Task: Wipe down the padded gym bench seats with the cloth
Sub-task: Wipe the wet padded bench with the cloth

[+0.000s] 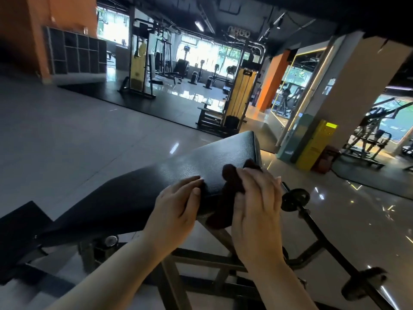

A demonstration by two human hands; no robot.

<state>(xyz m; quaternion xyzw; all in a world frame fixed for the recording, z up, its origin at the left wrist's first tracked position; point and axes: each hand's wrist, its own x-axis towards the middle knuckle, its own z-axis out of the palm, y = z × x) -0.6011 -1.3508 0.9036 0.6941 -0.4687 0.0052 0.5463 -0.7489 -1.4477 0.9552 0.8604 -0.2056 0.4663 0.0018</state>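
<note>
1. We are standing over a black padded bench pad (201, 162) that is sloping up and away from us, with its near edge sitting under both our hands

2. We are pressing our right hand (257, 198) down on a dark cloth (232, 177), with the fingers lying together and flat over it rather than curling tightly around it; the cloth is bunching out beyond the fingertips and hanging down over the near edge of the pad

3. We are resting our left hand (176, 211) on the near edge of the pad just beside the cloth, with the fingers lying together along the top surface, the thumb pointing up the pad, and nothing in its grasp

4. The two hands are sitting near each other but not touching, with the cloth lying between them and under the right one

5. A second dark pad (20, 240) is showing low at the left, blurred

6. The bench's metal frame (201, 260) is running below our wrists, and a bar with small round weight plates (295, 199) is lying to the right over the glossy floor (67, 142)
</note>
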